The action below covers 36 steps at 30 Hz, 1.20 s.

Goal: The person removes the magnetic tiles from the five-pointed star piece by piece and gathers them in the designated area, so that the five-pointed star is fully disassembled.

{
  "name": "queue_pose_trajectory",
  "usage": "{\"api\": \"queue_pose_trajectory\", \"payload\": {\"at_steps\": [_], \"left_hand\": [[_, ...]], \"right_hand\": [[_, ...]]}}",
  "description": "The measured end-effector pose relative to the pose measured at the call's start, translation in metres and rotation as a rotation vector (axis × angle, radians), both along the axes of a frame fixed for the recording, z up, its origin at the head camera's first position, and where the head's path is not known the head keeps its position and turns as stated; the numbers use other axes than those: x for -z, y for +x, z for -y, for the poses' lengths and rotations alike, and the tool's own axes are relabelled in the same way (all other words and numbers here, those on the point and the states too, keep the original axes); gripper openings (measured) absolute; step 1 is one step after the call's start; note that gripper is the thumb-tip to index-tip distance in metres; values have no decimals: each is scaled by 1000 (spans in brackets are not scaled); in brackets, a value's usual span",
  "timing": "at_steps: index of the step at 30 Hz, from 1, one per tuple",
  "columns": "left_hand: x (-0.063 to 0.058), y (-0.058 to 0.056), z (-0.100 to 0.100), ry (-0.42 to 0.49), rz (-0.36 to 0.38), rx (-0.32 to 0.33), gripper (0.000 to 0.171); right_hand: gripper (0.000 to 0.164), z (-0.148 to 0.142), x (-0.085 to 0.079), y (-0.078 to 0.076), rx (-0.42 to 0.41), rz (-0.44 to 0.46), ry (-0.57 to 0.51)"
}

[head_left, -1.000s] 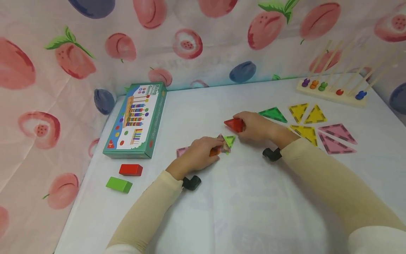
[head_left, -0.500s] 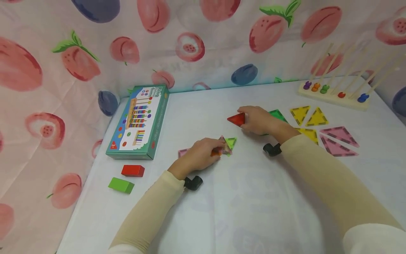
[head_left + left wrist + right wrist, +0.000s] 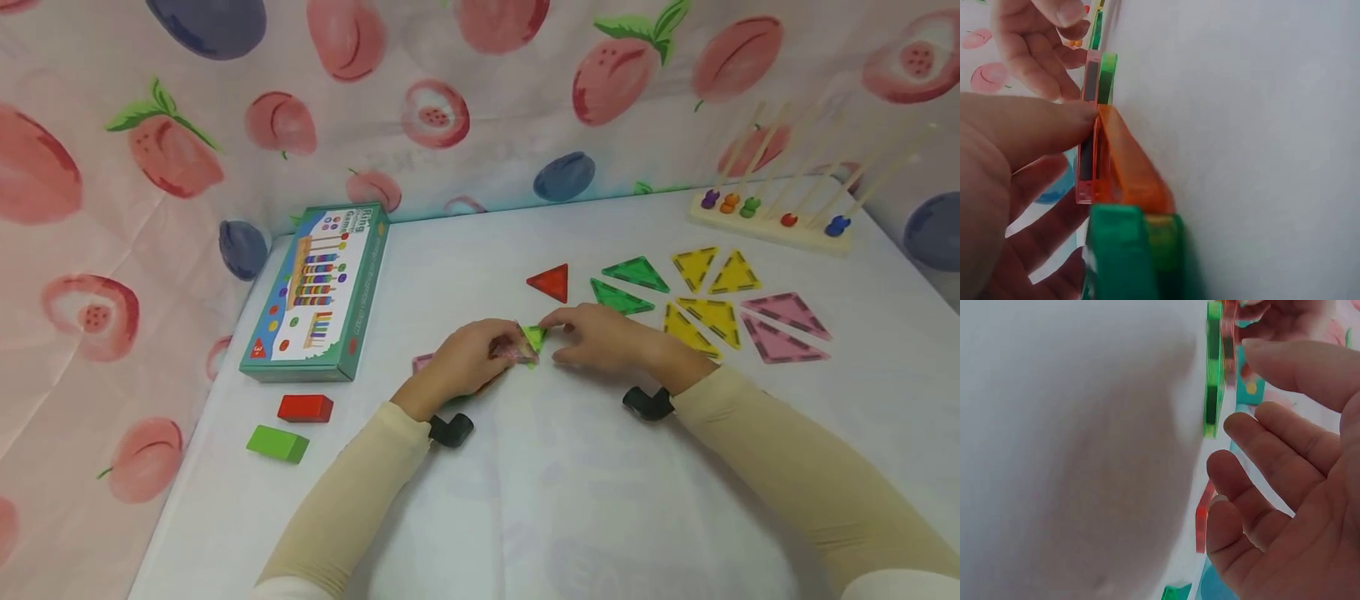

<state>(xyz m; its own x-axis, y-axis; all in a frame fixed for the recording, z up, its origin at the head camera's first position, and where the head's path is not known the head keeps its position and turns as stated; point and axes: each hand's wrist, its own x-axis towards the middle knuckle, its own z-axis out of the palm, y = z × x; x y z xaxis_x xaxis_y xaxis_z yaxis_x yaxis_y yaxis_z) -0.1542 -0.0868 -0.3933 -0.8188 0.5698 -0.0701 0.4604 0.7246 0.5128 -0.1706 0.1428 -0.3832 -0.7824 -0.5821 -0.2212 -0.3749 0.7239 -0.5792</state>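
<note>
My left hand [image 3: 465, 358] pinches a translucent pink triangular magnetic tile [image 3: 1087, 169], its thumb on the tile's edge. Against this tile are an orange tile [image 3: 1132, 162] and a light green triangular tile [image 3: 1212, 381]. A dark green tile [image 3: 1119, 250] is nearest the left wrist camera. My right hand [image 3: 611, 340] has its fingers apart and relaxed beside the light green tile; whether a fingertip touches it I cannot tell. Behind the hands a red triangular tile [image 3: 552, 283] lies flat. The left hand covers much of the tiles under it.
Green tiles [image 3: 636, 272], yellow tiles [image 3: 712, 317] and pink tiles [image 3: 786, 337] lie at the right. A wooden peg rack [image 3: 772, 225] with coloured beads stands at the back right. At the left are a game box [image 3: 315, 292], a red block [image 3: 305, 408] and a green block [image 3: 277, 444].
My right hand has let go of the red triangular tile, which now lies on the table, and has come nearer to the left hand. The left hand keeps hold of the pink tile.
</note>
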Motion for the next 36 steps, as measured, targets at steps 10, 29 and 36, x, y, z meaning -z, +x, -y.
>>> {"api": "queue_pose_trajectory", "payload": {"at_steps": [10,29,36], "left_hand": [[-1,-22,-1,1,180,53,54],[-1,-35,-2,66,116,-220,35],[-18,-47,-8,-13,89,-334,40]], "right_hand": [[49,3,1,6,-5,31,-4],[48,5,4,8,-19,-23,40],[47,4,2,9,-10,-18,56]]}}
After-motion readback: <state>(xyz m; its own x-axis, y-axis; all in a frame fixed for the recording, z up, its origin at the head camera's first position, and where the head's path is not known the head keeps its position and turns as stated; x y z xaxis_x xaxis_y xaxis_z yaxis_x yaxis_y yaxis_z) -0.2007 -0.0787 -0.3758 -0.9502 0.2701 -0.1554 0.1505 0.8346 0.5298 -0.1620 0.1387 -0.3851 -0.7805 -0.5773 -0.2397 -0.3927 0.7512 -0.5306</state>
